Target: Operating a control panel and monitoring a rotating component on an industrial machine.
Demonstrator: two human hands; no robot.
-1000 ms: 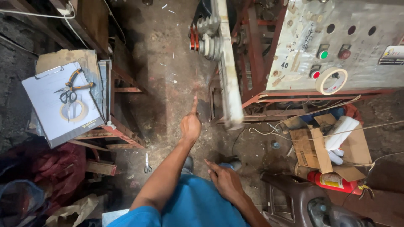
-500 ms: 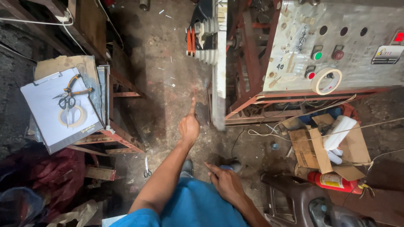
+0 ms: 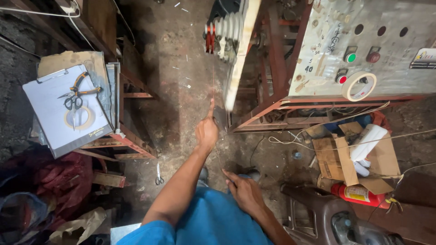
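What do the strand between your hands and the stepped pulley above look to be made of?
Strand: a thin, taut, pale line between left hand and right hand, probably fine wire or thread; too thin to tell. Stepped pulley: dull grey ribbed discs, likely cast metal.

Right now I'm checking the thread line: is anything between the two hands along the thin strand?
Nothing visible blocks it. The thin strand runs free from the left hand down to the right hand, over bare floor.

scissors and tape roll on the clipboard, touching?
Touching. The head view shows the scissors lying across the top edge of the tape roll on the clipboard, handles overlapping the ring with no gap between them.
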